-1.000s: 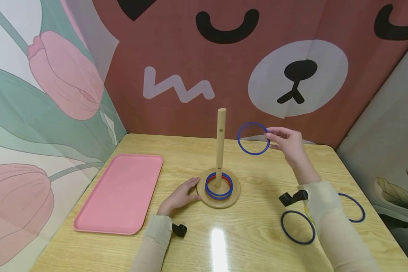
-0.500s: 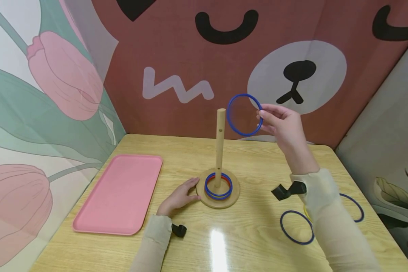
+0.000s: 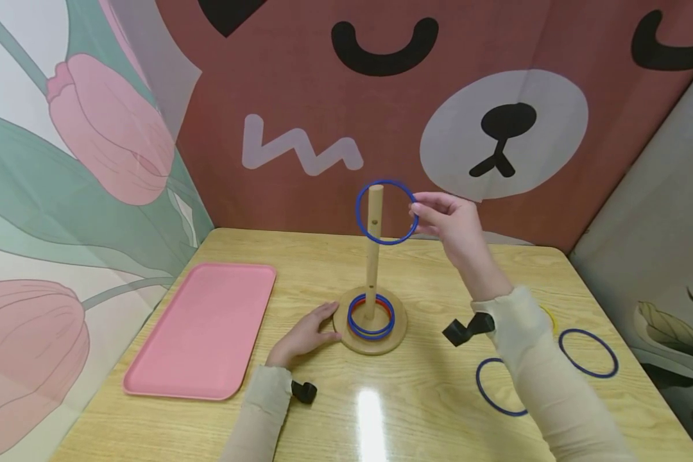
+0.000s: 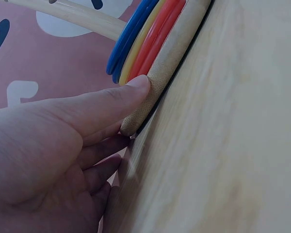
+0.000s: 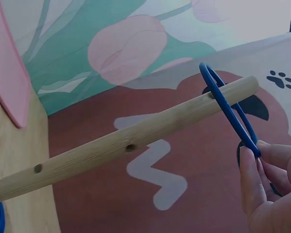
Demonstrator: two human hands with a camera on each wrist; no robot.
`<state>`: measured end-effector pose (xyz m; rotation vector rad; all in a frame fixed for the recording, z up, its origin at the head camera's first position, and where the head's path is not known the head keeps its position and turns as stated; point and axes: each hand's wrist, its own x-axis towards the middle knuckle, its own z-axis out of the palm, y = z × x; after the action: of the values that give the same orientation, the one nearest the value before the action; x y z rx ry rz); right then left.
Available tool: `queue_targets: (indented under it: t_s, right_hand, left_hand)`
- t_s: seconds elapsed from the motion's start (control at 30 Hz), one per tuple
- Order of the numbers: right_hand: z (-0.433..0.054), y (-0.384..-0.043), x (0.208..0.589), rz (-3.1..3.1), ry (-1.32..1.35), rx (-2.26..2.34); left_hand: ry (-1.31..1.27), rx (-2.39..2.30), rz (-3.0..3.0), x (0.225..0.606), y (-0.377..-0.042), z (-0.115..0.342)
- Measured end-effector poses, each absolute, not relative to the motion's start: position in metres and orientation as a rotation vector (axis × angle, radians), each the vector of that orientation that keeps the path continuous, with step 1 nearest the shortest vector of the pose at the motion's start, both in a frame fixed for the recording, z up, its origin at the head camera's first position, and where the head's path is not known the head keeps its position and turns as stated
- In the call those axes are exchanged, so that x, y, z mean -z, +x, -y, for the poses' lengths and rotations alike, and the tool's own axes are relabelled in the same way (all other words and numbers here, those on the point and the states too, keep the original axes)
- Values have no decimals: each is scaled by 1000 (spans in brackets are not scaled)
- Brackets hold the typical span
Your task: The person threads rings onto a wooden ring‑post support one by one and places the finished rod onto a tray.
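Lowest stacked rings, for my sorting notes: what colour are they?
Red rings, clearest in the left wrist view.

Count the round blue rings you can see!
5: one round blue ring in the right hand, two blue rings stacked around the foot of the upright wooden peg, two rings on the light wooden tabletop, one partly behind the cream fabric sleeve, which may hide more.

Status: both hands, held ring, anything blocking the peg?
Right hand pinching blue ring, ring around peg near its top. Left hand touching base. Nothing visible blocking peg down to stacked rings.
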<state>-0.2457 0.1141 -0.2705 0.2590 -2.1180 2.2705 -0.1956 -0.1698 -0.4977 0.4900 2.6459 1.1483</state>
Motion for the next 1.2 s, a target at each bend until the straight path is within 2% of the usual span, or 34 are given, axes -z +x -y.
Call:
queue_targets:
  t_s: [0.27, 0.83, 1.2]
  right_hand:
    - [-116, -248, 304, 2344, 253, -2185]
    - [-114, -250, 407, 2665, 255, -2027]
    - [-111, -249, 440, 2788, 223, -1905]
  left_hand:
    - [486, -1146, -2652, 498, -195, 170]
    - [484, -1157, -2659, 499, -195, 169]
    - [474, -1172, -2652, 498, -195, 168]
